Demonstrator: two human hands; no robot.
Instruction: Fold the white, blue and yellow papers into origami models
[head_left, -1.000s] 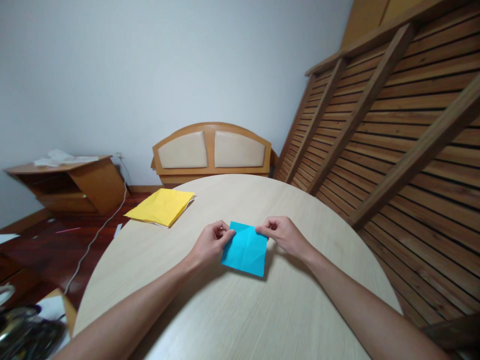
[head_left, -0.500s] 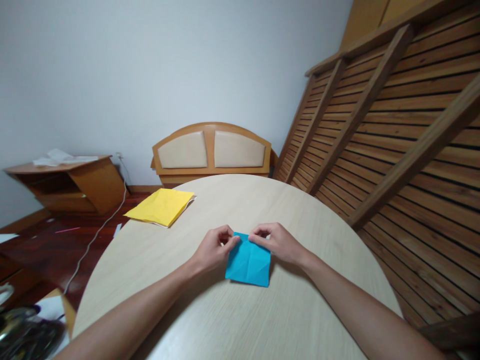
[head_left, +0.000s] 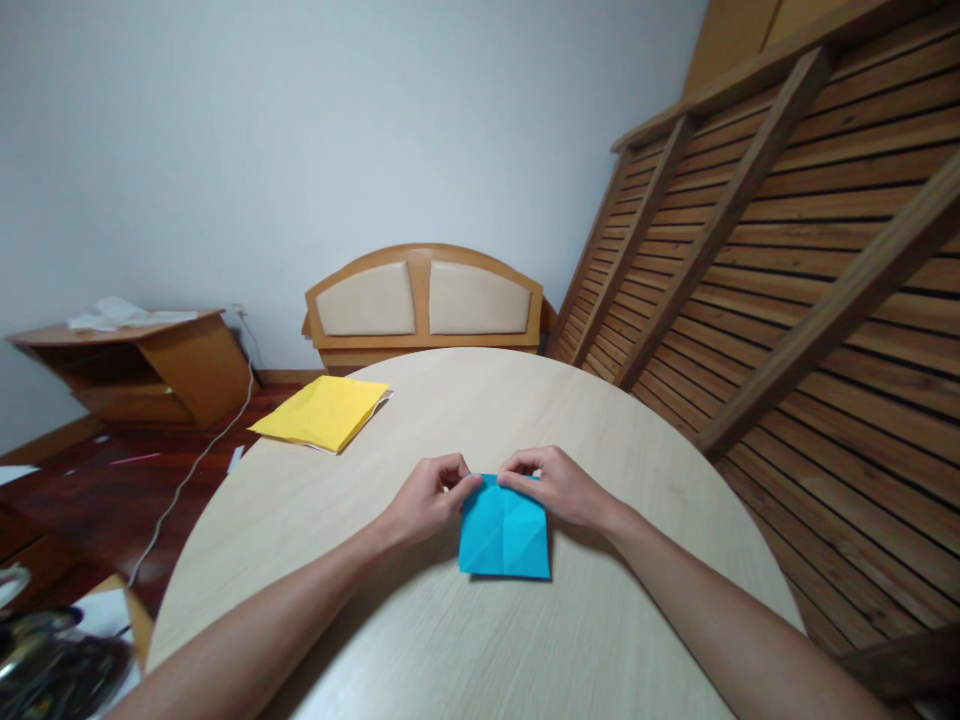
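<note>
Head view: nearest to me, over the bare front of the round table [head_left: 540, 650], the blue paper [head_left: 506, 540] hangs toward me from my fingers, its near edge almost level and throwing a thin shadow; whether that edge touches the tabletop I cannot tell. Creases cross the sheet, one running up its middle and others slanting toward the near corners.

At its far edge, my left hand [head_left: 435, 495] pinches the paper between thumb and bent fingers close to the left corner, and my right hand [head_left: 556, 487] has a like pinch right of the middle. Both grips are closed on the sheet, thumbs on top, with only a short stretch of edge between them.

A second ago my hands were farther apart and the sheet sat askew; now they are close together and the paper lies squarer to me, slightly nearer. I take this as a shift from steadying the sheet to working its far edge, where thumb placement should matter most.

Farther off, the yellow paper [head_left: 322, 415] lies to the left by the table's edge, well apart from my hands and unaltered. Beyond the table stands a padded headboard [head_left: 424, 300] against the wall.
</note>
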